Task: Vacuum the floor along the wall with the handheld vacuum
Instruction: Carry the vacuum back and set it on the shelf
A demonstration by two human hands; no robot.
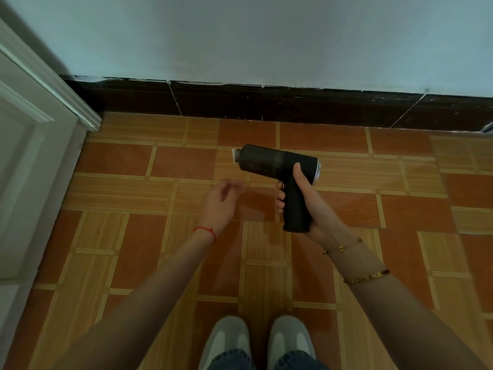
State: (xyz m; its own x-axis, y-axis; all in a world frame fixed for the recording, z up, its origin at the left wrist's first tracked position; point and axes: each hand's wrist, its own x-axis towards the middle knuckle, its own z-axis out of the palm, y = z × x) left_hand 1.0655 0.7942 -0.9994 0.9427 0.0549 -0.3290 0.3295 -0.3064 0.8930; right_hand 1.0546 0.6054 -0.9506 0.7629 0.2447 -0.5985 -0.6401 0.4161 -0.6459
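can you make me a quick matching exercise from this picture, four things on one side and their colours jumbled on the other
Things:
1. handheld vacuum
2. left wrist string
3. skirting
4. shoes

Colours:
A. red
B. grey and white
C. black
D. dark brown

Pairs: 1-C, 2-A, 3-D, 4-B

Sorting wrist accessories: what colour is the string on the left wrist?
Red, a thin string bracelet seen clearly in the head view.
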